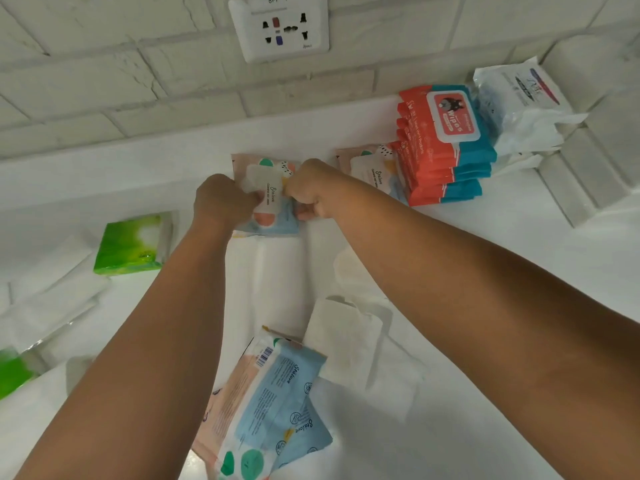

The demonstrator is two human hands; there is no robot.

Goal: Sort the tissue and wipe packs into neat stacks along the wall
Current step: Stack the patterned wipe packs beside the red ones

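- Lying just right of the held pack, a second pastel pack is seen touching the red-and-teal wipes stack, which is set close to the wall; a white pack is propped at that stack's right.
- A green tissue pack is seen well apart to the left, and another green pack is cut off by the lower left edge.
- Nearer the person, overlapping pastel packs and loose white tissues are spread under the forearms.
- The pastel wipe pack is held low near the wall, lid side up, between both hands.
- The left grip is curled round the pack's left edge; the right grip is curled on its right edge, with the thumb tucked below. Both forearms are stretched forward, knuckles up.
- The bench is white; the wall is white-painted brick, and a socket plate is fixed above the held pack.
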